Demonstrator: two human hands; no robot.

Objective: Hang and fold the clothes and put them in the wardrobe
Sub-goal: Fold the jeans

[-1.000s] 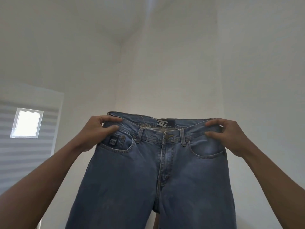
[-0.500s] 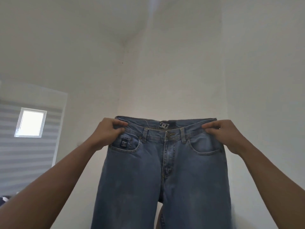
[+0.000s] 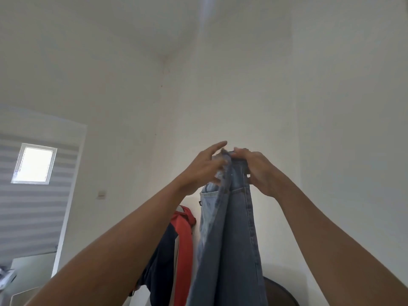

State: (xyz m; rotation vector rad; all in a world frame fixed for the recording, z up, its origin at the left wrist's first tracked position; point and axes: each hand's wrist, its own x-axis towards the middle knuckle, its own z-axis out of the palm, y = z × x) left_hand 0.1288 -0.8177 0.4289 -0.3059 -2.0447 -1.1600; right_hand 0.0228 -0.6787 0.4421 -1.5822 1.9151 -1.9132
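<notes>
Overhead, right hand (image 3: 260, 171) grips the folded jeans (image 3: 234, 228); left hand (image 3: 198, 171) seemingly spread, touching them.

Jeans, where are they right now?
Head view, centre: the jeans hang from the right hand, left hand alongside, just right of the red and navy garment.

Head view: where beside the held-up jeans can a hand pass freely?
Free: the bare wall above the left hand and right hand, and right of the jeans up to the right forearm. Crowded: left of the jeans, where the red and navy garment hangs close.
</notes>
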